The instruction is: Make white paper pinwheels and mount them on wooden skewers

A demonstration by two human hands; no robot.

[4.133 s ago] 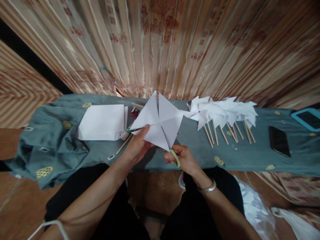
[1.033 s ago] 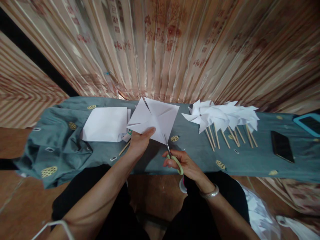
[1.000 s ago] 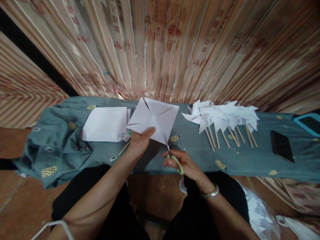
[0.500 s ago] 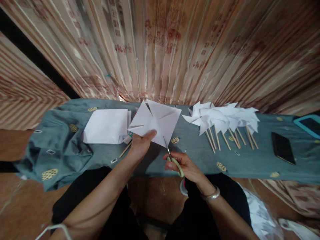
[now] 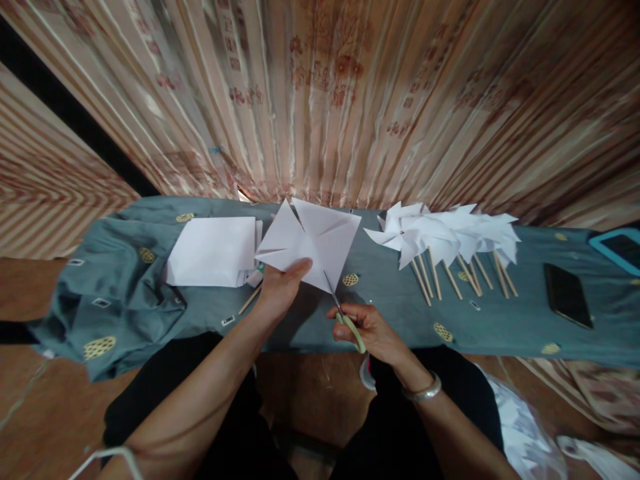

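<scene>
My left hand (image 5: 283,287) is closed on the lower left edge of a white square of paper (image 5: 327,237), thumb on top. Slits run in from the paper's corners toward its middle. In my right hand (image 5: 367,327) is a pair of scissors (image 5: 353,328) with light green handles. Their blades lie at the paper's near corner, pointing toward its centre. To the left sits a stack of white paper (image 5: 213,252). Several white paper pinwheels (image 5: 447,233) on wooden sticks lie overlapped to the right.
A grey-green cloth with yellow prints (image 5: 310,337) covers the narrow table. On its right side lie a dark phone (image 5: 567,295) and a blue-framed device (image 5: 620,248). Behind hangs a patterned curtain (image 5: 320,100). A clear plastic bag with white contents (image 5: 525,427) is at lower right.
Almost nothing differs. Both hands, the paper and the scissors keep nearly the same place, with the blades still at the near corner.
</scene>
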